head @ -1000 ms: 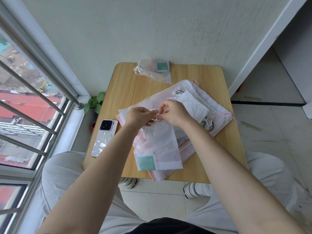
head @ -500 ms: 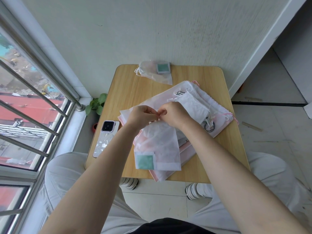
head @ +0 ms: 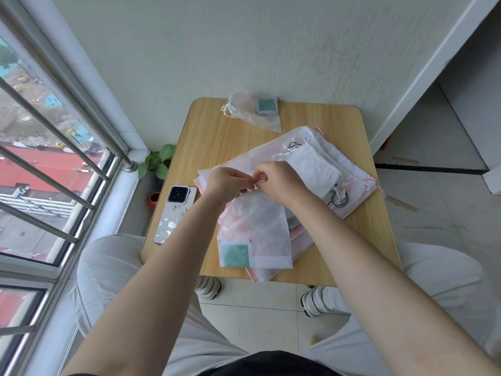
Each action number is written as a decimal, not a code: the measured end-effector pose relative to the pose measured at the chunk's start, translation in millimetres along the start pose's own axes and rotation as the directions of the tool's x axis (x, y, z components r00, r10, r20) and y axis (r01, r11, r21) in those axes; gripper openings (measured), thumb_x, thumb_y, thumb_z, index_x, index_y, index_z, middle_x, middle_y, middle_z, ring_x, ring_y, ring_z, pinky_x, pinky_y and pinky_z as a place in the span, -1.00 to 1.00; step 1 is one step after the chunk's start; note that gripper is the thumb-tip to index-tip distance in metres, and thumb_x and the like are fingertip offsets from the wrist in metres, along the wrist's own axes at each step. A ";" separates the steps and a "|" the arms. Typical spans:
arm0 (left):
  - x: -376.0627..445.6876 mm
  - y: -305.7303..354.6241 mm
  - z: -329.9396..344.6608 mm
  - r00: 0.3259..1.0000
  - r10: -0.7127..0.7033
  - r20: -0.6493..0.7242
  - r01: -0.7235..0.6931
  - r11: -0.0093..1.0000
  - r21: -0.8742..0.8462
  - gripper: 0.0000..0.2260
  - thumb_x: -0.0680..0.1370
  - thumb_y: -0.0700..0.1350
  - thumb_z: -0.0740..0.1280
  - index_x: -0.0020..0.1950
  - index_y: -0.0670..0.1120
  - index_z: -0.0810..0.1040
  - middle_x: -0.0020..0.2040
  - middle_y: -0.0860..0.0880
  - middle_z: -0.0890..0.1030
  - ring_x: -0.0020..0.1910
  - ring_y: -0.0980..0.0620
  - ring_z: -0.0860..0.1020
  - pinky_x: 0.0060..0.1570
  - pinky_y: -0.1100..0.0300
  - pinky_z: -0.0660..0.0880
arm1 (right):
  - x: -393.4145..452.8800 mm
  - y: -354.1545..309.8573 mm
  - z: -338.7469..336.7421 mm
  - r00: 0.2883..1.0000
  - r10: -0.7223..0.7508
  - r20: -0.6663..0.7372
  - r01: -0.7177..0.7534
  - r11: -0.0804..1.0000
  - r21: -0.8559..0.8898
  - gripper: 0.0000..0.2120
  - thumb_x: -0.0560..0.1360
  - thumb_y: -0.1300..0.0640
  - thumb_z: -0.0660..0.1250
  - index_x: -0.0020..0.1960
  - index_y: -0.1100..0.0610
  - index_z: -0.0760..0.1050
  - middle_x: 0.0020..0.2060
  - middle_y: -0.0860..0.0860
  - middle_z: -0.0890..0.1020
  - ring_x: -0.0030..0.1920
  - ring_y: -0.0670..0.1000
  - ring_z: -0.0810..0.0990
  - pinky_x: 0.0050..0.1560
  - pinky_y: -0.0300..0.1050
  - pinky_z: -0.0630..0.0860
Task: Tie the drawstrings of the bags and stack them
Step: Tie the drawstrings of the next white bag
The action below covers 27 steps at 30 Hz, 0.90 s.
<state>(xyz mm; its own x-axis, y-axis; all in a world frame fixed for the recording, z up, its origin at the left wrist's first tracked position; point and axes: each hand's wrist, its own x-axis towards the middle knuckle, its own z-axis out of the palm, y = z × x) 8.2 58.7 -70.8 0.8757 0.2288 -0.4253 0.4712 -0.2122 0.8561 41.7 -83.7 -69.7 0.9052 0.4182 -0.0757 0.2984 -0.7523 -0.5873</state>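
Observation:
A sheer white drawstring bag [head: 256, 232] with a green label at its lower left corner lies on a pile of white and pink bags [head: 339, 169] on the small wooden table [head: 211, 131]. My left hand [head: 226, 181] and my right hand [head: 279, 180] meet at the bag's gathered mouth, each pinching its thin white drawstring. The knot itself is hidden by my fingers. At the table's far edge lies another sheer bag [head: 252, 111], its mouth drawn tight, with a green label.
A phone [head: 174, 214] in a patterned case lies face down at the table's left edge. A wall stands right behind the table. A barred window [head: 48, 158] runs along the left, with a small potted plant [head: 158, 161] beside it. My knees flank the table.
My hands have stayed at the bag's mouth, with small finger movements on the drawstring. The bag has barely shifted.

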 end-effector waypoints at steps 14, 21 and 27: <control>11.9 -6.4 -1.8 1.000 0.020 -0.013 -0.019 0.997 0.079 -0.81 0.39 -0.25 0.52 -0.07 -0.11 0.59 -0.27 0.01 0.61 -0.39 0.16 0.51 -0.44 0.41 0.41 | 14.7 0.9 7.6 0.996 0.008 0.086 0.000 0.995 -0.097 -0.81 0.54 0.19 0.31 0.08 0.15 0.66 0.00 0.07 0.67 -0.01 0.07 0.61 -0.06 -0.18 0.48; 21.2 -8.5 -1.7 0.983 0.184 -0.005 -0.175 0.945 0.276 -0.80 0.42 -0.18 0.51 -0.17 -0.04 0.48 -0.23 0.05 0.56 -0.25 0.12 0.50 -0.36 0.49 0.36 | 29.7 9.4 -6.5 0.922 0.133 0.364 -0.175 0.981 0.085 -0.80 0.61 0.14 0.26 -0.17 0.12 0.53 -0.21 0.00 0.55 -0.16 0.00 0.49 -0.18 -0.20 0.35; 16.9 -8.1 -1.3 0.930 0.368 0.011 -0.344 0.855 0.388 -0.75 0.38 -0.10 0.57 -0.13 -0.06 0.51 -0.05 -0.01 0.56 -0.11 0.10 0.51 -0.18 0.44 0.35 | 22.1 16.2 -16.3 0.788 0.110 0.606 -0.534 0.612 0.583 -0.81 0.64 0.31 0.16 -0.09 0.28 0.51 -0.21 0.10 0.59 -0.21 0.01 0.57 -0.15 -0.18 0.48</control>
<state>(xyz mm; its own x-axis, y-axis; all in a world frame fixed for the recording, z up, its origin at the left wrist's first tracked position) 19.0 65.5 -84.5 0.9888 0.1240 -0.0831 0.1431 -0.6283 0.7647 71.5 -95.0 -67.7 0.5628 0.5548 -0.6127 -0.4771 -0.3873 -0.7889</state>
